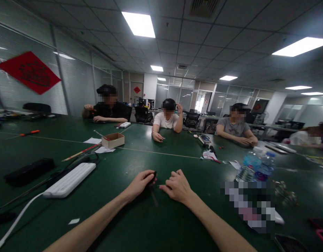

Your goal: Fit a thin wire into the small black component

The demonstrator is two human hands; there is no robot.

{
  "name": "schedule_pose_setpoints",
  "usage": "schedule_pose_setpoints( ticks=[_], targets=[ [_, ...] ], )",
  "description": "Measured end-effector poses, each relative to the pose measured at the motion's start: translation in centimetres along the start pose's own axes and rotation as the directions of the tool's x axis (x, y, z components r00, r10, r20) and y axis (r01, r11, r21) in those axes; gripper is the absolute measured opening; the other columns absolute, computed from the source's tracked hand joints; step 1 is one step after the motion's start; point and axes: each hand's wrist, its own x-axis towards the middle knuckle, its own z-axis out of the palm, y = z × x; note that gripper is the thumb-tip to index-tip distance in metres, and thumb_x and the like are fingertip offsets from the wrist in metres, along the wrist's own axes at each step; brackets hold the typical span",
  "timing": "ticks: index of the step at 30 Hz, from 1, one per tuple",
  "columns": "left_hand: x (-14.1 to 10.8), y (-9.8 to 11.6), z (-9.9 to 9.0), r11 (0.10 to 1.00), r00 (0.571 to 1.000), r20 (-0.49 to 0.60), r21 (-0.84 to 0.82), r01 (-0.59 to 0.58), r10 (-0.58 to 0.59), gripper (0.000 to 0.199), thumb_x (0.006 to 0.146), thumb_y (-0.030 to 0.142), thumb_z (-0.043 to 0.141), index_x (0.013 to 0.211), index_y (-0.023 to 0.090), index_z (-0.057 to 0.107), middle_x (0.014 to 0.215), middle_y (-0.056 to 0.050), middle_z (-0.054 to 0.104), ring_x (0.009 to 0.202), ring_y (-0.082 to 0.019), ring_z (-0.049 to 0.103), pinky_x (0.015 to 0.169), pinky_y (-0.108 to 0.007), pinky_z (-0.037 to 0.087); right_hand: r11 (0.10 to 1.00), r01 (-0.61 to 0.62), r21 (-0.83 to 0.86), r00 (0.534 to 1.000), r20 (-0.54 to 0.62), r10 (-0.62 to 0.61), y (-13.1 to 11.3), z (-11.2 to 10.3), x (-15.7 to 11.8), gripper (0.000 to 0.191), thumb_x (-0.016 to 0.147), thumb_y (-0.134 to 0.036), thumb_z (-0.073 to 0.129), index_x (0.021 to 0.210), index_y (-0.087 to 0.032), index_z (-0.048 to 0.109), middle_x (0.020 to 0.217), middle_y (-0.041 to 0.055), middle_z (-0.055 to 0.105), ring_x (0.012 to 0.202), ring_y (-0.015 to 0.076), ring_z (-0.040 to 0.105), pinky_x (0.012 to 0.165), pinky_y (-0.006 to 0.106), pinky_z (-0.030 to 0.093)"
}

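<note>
My left hand point(141, 182) is closed around a small black object point(154, 174) whose kind I cannot make out. Only its dark end shows past the fingertips. To the right, my right hand point(179, 187) is curled, its thumb pointing left toward the black object. A tiny pale thing may lie at that thumb tip, too small to name. The two hands are a short gap apart, just over the dark green tabletop point(151, 224).
On the left lie a white power strip point(69, 180), a black case point(29, 171) and cables. Beyond stands a small cardboard box point(113, 140). Water bottles point(265, 168) stand on the right near a blurred-out item. Several people sit around the table.
</note>
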Motion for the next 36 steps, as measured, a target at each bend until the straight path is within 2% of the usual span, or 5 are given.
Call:
schedule_pose_setpoints(
  ticks=[4,13,21,31,36],
  targets=[
    [0.2,-0.5,-0.2,0.993,0.995,-0.092,-0.114,0.018,-0.029,0.035,0.083,0.042,0.046,0.099,0.013,0.058,0.084,-0.006,0.06,0.076,-0.016,0.054,0.07,-0.027,0.04,1.0,-0.026,-0.016,0.999,-0.026,0.026,-0.4,-0.2,0.0,0.043,0.092,-0.044,0.033,0.07,-0.017,0.059,0.07,0.0056,0.057,0.077,0.0165,0.044,0.076,0.032,0.024],
    [-0.3,1.0,0.4,0.997,0.997,0.038,-0.024,0.07,-0.069,0.043,0.083,0.048,0.041,0.108,0.016,0.055,0.075,-0.002,0.055,0.062,-0.013,0.049,0.054,-0.023,0.034,0.99,-0.136,0.03,0.99,0.032,0.135,-0.2,0.6,-0.3,0.038,0.095,-0.04,0.025,0.086,-0.019,0.056,0.077,0.0024,0.052,0.064,0.0108,0.046,0.056,0.024,0.024],
    [-0.4,1.7,0.7,0.995,0.99,0.112,0.055,0.082,-0.087,0.046,0.084,0.05,0.038,0.108,0.015,0.055,0.07,0.0,0.05,0.057,-0.01,0.042,0.051,-0.022,0.031,0.984,-0.18,0.001,0.984,-0.006,0.18,-0.3,0.4,-0.3,0.04,0.094,-0.041,0.028,0.079,-0.019,0.057,0.071,0.0027,0.054,0.065,0.0124,0.047,0.06,0.026,0.023],
    [-1.0,2.9,1.0,0.947,0.99,0.135,0.309,-0.082,0.042,0.034,0.085,0.044,0.039,0.094,0.018,0.059,0.089,-0.003,0.059,0.082,-0.017,0.051,0.075,-0.027,0.037,0.993,-0.117,0.021,0.991,-0.058,0.118,-0.8,0.1,-0.4,0.035,0.094,-0.038,0.032,0.082,-0.019,0.059,0.079,0.004,0.053,0.074,0.0137,0.045,0.07,0.027,0.027],
    [-1.0,2.5,1.1,0.94,0.992,0.121,0.334,-0.068,0.029,0.033,0.085,0.044,0.041,0.095,0.017,0.057,0.085,-0.003,0.058,0.073,-0.015,0.051,0.068,-0.025,0.039,0.992,-0.114,0.057,0.993,-0.013,0.115,-0.6,0.9,-0.6,0.037,0.093,-0.044,0.033,0.082,-0.019,0.059,0.079,0.0024,0.053,0.064,0.0103,0.046,0.058,0.023,0.027]
  ],
)
